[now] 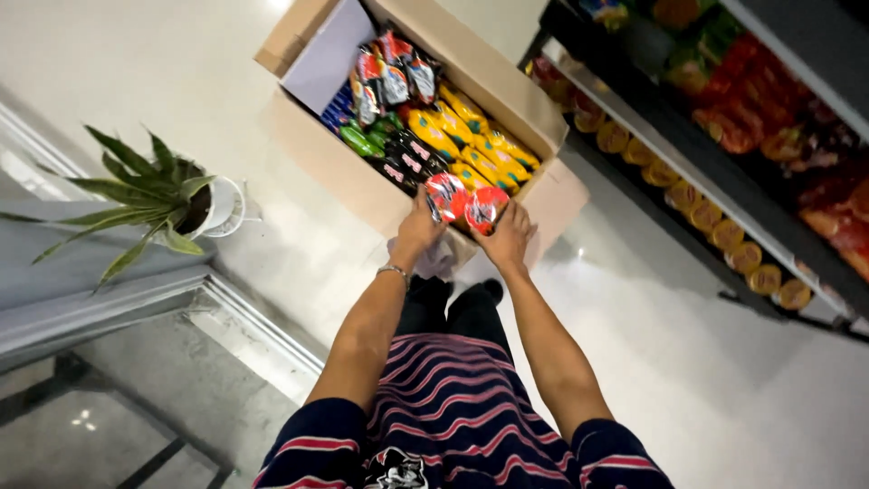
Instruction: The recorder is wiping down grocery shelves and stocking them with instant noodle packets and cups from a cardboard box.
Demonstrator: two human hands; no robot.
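Pale glossy floor (634, 344), shop aisle, seen from above.

Item 1: cardboard box (507, 81), flaps open, on the floor just beyond the fingertips. Held yellow packets (471, 145), green packets (367, 136), dark packets (407, 163) and red-and-silver packets (394, 72), packed in rows.

Item 2: two red round-faced packets (466, 204), at the box's near edge, lifted between both hands. Left hand (418, 226) gripped the left packet, fingers curled on its edge; a bracelet (393, 269) sat on that wrist. Right hand (507, 237) gripped the right packet, fingers pressed together along its side.

Item 3: shelving (688, 154), right of the right fingers, stocked with round orange tubs (724, 231) below and red bags (751, 109) above.

Item 4: potted plant (163, 199) in a white pot, well left of the left fingers, beside a grey step (100, 308).

Item 5: pale cloth (436, 261), under the left wrist, kind unclear.
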